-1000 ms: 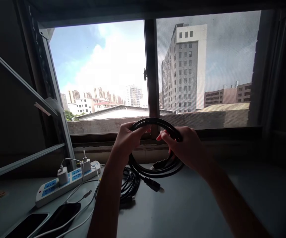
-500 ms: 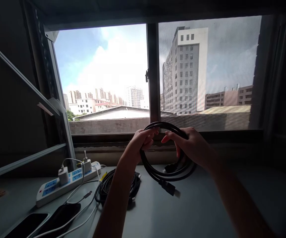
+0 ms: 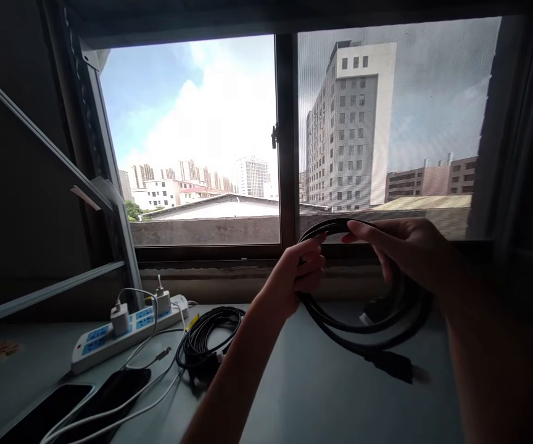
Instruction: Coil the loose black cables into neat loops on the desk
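A looped black cable (image 3: 340, 324) hangs in the air between both hands, over the tabletop. My left hand (image 3: 303, 271) has its fingers closed round the left side of the loops. At the top of the coil, my right hand (image 3: 391, 243) pinches the cable between thumb and fingers. One connector (image 3: 393, 365) dangles below the coil, its tip blurred; another connector (image 3: 372, 311) shows inside the loops. A second coiled black cable (image 3: 197, 336) lies on the table, partly behind my left forearm.
A white power strip (image 3: 134, 327) with two plugged-in chargers stands at the left. White cables cross a black phone-like object (image 3: 58, 407) and a dark item (image 3: 118, 394) near it. A window (image 3: 287, 135) rises behind the grey table (image 3: 322, 407); a metal frame (image 3: 113, 148) stands left.
Both hands and the held coil have moved right. My right hand has shifted further from my left and now pinches the top of the coil. More of the coil on the table shows.
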`<state>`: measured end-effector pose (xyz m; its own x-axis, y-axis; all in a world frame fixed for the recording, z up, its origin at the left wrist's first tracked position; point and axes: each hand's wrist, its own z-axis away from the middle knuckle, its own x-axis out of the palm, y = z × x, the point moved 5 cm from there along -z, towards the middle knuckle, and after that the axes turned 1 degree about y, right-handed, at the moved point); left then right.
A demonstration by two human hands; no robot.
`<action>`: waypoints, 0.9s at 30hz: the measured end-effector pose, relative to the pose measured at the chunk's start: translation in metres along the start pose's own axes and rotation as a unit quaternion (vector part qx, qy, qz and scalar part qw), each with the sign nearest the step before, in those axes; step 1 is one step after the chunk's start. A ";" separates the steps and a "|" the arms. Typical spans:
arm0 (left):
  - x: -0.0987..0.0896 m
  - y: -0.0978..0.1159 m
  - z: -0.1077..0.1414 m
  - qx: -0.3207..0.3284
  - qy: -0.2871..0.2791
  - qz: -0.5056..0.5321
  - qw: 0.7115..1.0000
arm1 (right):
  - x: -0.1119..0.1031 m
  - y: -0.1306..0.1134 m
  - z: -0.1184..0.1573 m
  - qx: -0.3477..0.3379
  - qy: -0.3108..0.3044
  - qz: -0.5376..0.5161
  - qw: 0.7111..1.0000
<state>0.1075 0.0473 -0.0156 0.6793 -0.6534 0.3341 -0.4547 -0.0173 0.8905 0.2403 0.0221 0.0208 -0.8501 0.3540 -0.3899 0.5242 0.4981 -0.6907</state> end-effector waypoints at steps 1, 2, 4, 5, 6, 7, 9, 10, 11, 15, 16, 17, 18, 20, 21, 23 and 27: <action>-0.002 0.004 0.001 0.004 0.005 -0.001 1.000 | 0.001 0.001 -0.002 -0.003 0.019 0.008 1.000; -0.005 0.007 0.002 0.007 0.008 0.000 1.000 | 0.004 0.001 -0.004 -0.011 0.032 0.014 0.999; -0.011 0.013 0.003 0.005 0.009 0.002 1.000 | 0.013 -0.001 -0.007 -0.042 0.039 0.025 0.998; -0.014 0.016 0.003 0.004 0.010 0.001 1.000 | 0.018 -0.002 -0.008 -0.059 0.044 0.033 0.997; -0.017 0.019 0.004 0.005 0.015 -0.002 1.000 | 0.022 -0.004 -0.008 -0.074 0.050 0.041 0.995; -0.020 0.022 0.005 0.009 0.020 -0.009 1.000 | 0.026 -0.007 -0.008 -0.088 0.057 0.047 0.993; -0.023 0.029 0.009 0.022 0.036 -0.027 0.999 | 0.033 -0.011 -0.006 -0.113 0.066 0.049 0.990; -0.023 0.032 0.012 0.028 0.045 -0.037 0.998 | 0.035 -0.014 -0.004 -0.126 0.070 0.044 0.989; -0.023 0.035 0.014 0.033 0.054 -0.046 0.997 | 0.037 -0.017 -0.003 -0.140 0.071 0.036 0.987; -0.018 0.042 0.023 0.048 0.083 -0.073 0.993 | 0.038 -0.025 0.003 -0.179 0.081 -0.003 0.980; -0.017 0.042 0.024 0.052 0.088 -0.077 0.992 | 0.038 -0.025 0.004 -0.179 0.083 -0.008 0.980; -0.015 0.042 0.024 0.056 0.092 -0.080 0.991 | 0.036 -0.026 0.004 -0.178 0.086 -0.011 0.980; -0.013 0.041 0.024 0.058 0.097 -0.083 0.990 | 0.035 -0.026 0.004 -0.176 0.089 -0.012 0.980; -0.010 0.038 0.023 0.060 0.103 -0.085 0.989 | 0.030 -0.025 0.005 -0.174 0.094 -0.008 0.980; -0.009 0.036 0.022 0.062 0.101 -0.082 0.990 | 0.028 -0.025 0.005 -0.172 0.095 -0.002 0.981; -0.005 0.031 0.020 0.062 0.088 -0.069 0.992 | 0.022 -0.023 0.005 -0.162 0.088 0.016 0.983; 0.001 0.024 0.017 0.052 0.063 -0.037 0.996 | 0.014 -0.022 0.006 -0.157 0.079 0.049 0.983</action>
<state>0.0876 0.0338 0.0009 0.7773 -0.5472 0.3104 -0.4534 -0.1452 0.8794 0.2164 0.0115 0.0272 -0.7888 0.5193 -0.3289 0.6147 0.6663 -0.4221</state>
